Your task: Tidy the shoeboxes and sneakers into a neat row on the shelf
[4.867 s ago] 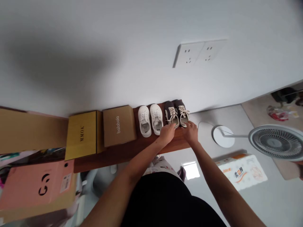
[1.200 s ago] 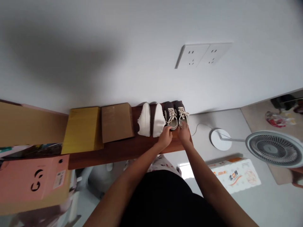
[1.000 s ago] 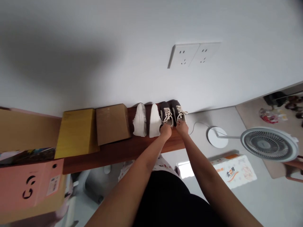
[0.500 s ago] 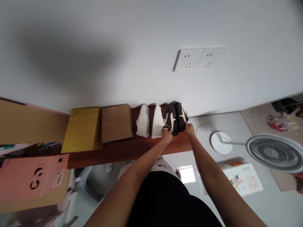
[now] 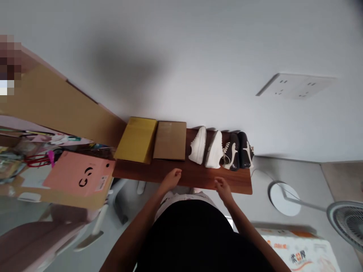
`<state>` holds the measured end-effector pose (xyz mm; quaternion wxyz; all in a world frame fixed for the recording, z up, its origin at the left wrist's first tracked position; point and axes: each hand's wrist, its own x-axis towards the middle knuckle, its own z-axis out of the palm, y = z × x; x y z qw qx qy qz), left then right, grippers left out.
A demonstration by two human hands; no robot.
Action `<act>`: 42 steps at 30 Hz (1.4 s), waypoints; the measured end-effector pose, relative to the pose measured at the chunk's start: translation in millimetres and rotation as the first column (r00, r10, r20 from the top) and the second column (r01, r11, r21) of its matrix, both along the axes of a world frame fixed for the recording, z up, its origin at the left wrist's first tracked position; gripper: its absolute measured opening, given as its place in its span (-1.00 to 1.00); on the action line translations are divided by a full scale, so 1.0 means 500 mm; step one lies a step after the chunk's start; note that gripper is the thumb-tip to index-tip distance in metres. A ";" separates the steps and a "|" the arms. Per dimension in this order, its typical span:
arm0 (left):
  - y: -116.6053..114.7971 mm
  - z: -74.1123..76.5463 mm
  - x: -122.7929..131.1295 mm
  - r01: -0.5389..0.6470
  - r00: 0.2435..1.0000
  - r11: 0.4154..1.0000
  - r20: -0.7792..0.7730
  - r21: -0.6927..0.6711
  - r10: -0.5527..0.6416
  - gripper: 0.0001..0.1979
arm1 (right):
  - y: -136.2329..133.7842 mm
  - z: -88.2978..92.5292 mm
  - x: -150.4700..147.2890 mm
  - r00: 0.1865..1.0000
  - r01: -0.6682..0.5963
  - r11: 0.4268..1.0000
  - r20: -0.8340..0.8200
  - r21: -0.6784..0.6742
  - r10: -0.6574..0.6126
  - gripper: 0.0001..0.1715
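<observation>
Brown counter (image 5: 198,175) bore boxes (image 5: 137,139) beside four shoes (image 5: 214,152), toes and long axes wallward; both hands (image 5: 171,179) had fingers curled slightly apart.

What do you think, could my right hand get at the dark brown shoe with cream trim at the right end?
Probably yes: your right hand looks empty, and only reddish-brown wooden board appears to lie between it and that dark brown, cream-trimmed shoe.

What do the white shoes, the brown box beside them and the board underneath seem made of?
White shoes: perhaps leather or synthetic, matte, the sides looking smooth; canvas possible.
Brown box: likely cardboard, matte, with plain tan faces.
Board: wood or laminate, satin, from its streaky grain and soft sheen.
</observation>
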<state>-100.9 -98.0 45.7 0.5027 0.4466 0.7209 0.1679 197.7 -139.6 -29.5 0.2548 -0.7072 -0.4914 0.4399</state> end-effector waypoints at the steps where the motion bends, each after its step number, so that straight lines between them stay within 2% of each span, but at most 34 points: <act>1: -0.016 -0.003 -0.039 -0.043 0.999 0.999 -0.021 -0.019 0.042 -0.77 | -0.002 0.007 -0.041 0.994 -0.091 0.995 -0.059 -0.031 0.089 -0.60; 3: -0.043 -0.008 -0.105 -0.097 0.994 0.995 -0.046 -0.035 0.095 -0.78 | 0.010 0.027 -0.124 0.963 -0.258 0.966 -0.080 -0.009 0.256 -0.70; 6: -0.063 -0.012 -0.175 -0.097 0.994 0.995 -0.049 -0.033 0.096 -0.78 | 0.063 0.067 -0.250 0.894 -0.444 0.888 0.125 0.117 0.430 -0.76; 9: -0.058 -0.004 -0.229 -0.044 0.999 0.999 -0.007 -0.013 0.044 -0.78 | 0.131 0.107 -0.373 0.810 -0.548 0.820 0.349 0.166 0.471 -0.64; 12: -0.044 0.012 -0.284 -0.012 0.999 0.999 0.035 0.035 0.011 -0.76 | 0.178 0.132 -0.480 0.790 -0.556 0.811 0.419 0.182 0.447 -0.56; 14: -0.038 0.023 -0.328 -0.018 0.999 0.997 0.052 0.080 0.014 -0.74 | 0.186 0.137 -0.536 0.821 -0.535 0.818 0.359 0.212 0.444 -0.57; 17: -0.035 0.037 -0.408 -0.060 0.997 0.990 0.057 0.130 0.053 -0.72 | 0.164 0.127 -0.597 0.887 -0.462 0.860 0.142 0.216 0.440 -0.62; 19: -0.035 0.041 -0.466 -0.105 0.994 0.984 0.043 0.141 0.100 -0.74 | 0.140 0.112 -0.626 0.921 -0.382 0.913 -0.029 0.143 0.390 -0.64; 21: -0.031 0.040 -0.525 -0.141 0.990 0.977 0.017 0.158 0.140 -0.76 | 0.120 0.097 -0.653 0.944 -0.285 0.958 -0.167 0.027 0.285 -0.63; 24: -0.010 0.025 -0.607 -0.190 0.979 0.961 -0.031 0.203 0.200 -0.78 | 0.112 0.083 -0.697 0.960 -0.131 0.987 -0.259 -0.095 0.103 -0.58; 28: 0.053 -0.019 -0.685 -0.279 0.957 0.936 -0.012 0.212 0.288 -0.68 | 0.148 0.084 -0.766 0.959 0.010 0.995 -0.281 -0.101 -0.038 -0.57; 31: 0.107 -0.053 -0.714 -0.309 0.951 0.937 0.024 0.164 0.310 -0.59 | 0.190 0.084 -0.811 0.937 0.009 0.996 -0.348 -0.094 -0.041 -0.63; 34: 0.148 -0.075 -0.725 -0.337 0.941 0.933 0.052 0.126 0.334 -0.54 | 0.224 0.080 -0.839 0.917 -0.001 0.996 -0.399 -0.089 -0.034 -0.65; 40: 0.186 -0.092 -0.726 -0.321 0.944 0.941 0.114 0.111 0.309 -0.48 | 0.263 0.071 -0.857 0.965 0.130 0.978 -0.207 -0.165 -0.163 -0.53; 42: 0.195 -0.100 -0.727 -0.306 0.946 0.947 0.136 0.093 0.293 -0.45 | 0.272 0.066 -0.858 0.968 0.138 0.979 -0.191 -0.147 -0.165 -0.47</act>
